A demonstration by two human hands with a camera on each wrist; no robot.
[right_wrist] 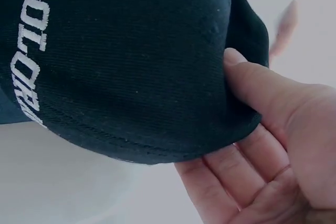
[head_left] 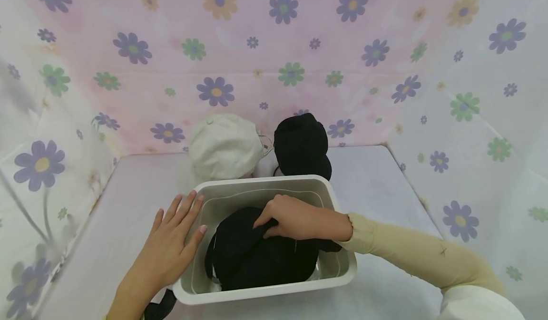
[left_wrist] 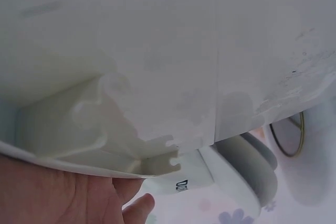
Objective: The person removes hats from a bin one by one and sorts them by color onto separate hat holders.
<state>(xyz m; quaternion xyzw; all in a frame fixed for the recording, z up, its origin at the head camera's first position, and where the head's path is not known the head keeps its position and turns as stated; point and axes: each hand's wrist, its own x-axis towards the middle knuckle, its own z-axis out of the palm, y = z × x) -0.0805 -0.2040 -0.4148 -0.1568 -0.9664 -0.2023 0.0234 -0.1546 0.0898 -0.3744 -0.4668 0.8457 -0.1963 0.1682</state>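
Note:
A black cap (head_left: 265, 258) lies in the white plastic bin (head_left: 265, 296), filling most of its floor. My right hand (head_left: 295, 218) reaches in from the right and pinches the cap's fabric between thumb and fingers. Up close in the right wrist view, the black cap (right_wrist: 142, 77) carries white embroidered letters, with the thumb (right_wrist: 252, 80) on one side and the fingers behind. My left hand (head_left: 173, 246) lies against the bin's left rim, its fingers straight and spread. The left wrist view shows that hand (left_wrist: 79, 198) under the edge of the bin.
Behind the bin sit a cream cap (head_left: 224, 146) and another black cap (head_left: 299, 144), side by side on the white table (head_left: 145, 177). Flower-printed cloth (head_left: 257, 58) stands around the back and sides. A black strap (head_left: 160, 305) shows by the left wrist.

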